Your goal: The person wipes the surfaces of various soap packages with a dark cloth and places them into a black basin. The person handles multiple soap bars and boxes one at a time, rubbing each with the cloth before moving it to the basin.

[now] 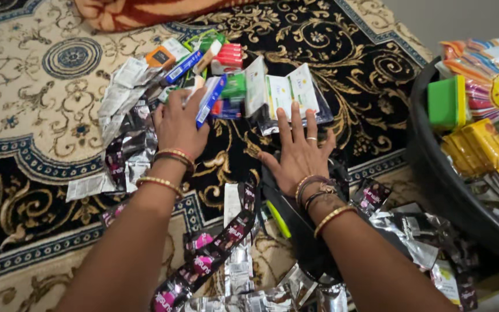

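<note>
Two hands on the carpet (36,92): left hand (177,124) gripping one blue packet (209,99), right hand (298,151) flat, fingers spread, on one clear pouch (293,118).

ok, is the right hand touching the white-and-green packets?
Touching. The head view shows the right hand lying flat with its fingertips overlapping the lower edge of the white-and-green packets, no gap visible between them.
</note>
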